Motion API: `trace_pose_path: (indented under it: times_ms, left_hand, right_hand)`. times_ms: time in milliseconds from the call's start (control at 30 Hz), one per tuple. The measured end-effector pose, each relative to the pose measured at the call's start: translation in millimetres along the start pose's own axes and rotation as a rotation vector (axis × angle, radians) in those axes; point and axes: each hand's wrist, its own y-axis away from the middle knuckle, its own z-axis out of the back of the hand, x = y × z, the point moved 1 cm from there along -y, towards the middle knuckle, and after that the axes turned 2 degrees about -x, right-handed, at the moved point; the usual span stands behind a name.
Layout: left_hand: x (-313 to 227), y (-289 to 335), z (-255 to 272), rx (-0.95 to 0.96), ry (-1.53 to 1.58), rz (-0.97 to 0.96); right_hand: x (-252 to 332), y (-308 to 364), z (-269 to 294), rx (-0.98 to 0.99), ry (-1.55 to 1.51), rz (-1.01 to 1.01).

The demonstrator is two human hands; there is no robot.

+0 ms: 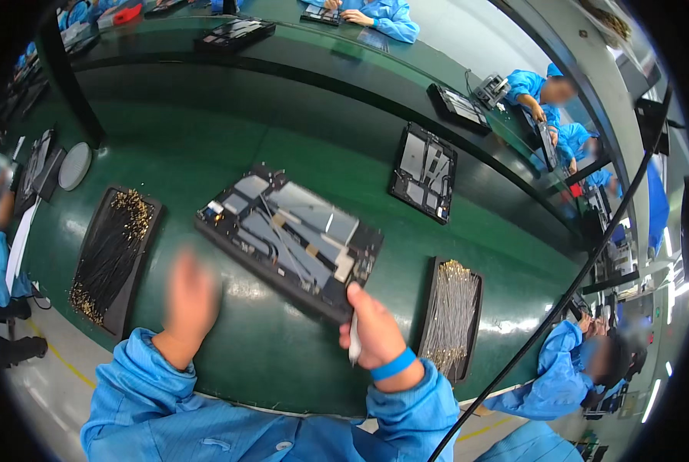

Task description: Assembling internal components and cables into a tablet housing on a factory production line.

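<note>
My right hand (377, 331), with a blue band at the wrist, grips the near right corner of an opened tablet (298, 239), thumb on top. The tablet lies tilted above the green bench, its inside facing up: grey battery panels, thin cables and small boards show. A slim white thing (354, 343) sticks out below the fingers of that hand; its kind I cannot make out. My left hand (190, 300) is apart from the tablet, beside its near left side. Motion smears its fingers, so their pose does not show.
A tray of black cables with gold ends (117, 254) stands left, a tray of grey cables (452, 316) right. Another opened tablet (425, 171) lies farther back. A round white dish (75, 166) is at far left. A black cord (560, 304) crosses the right side. Co-workers sit around.
</note>
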Motion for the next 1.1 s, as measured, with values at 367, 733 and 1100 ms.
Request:
trace_pose_path:
  times_ms: [367,733,1100]
  left_hand:
    - [-36.5,-8.5,1.7,0.052,-0.282,-0.204]
    - [-44.8,-16.2,-2.1,0.085,-0.278,-0.285]
    - [-49.4,-5.9,-2.0,0.070,-0.268,-0.265]
  right_hand:
    - [75.3,-132.8,-36.1,-0.208,-0.424,0.312]
    - [108.5,-170.8,72.2,-0.399,-1.034,0.286]
    - [83.9,-139.1,10.8,-0.119,-0.672,0.128]
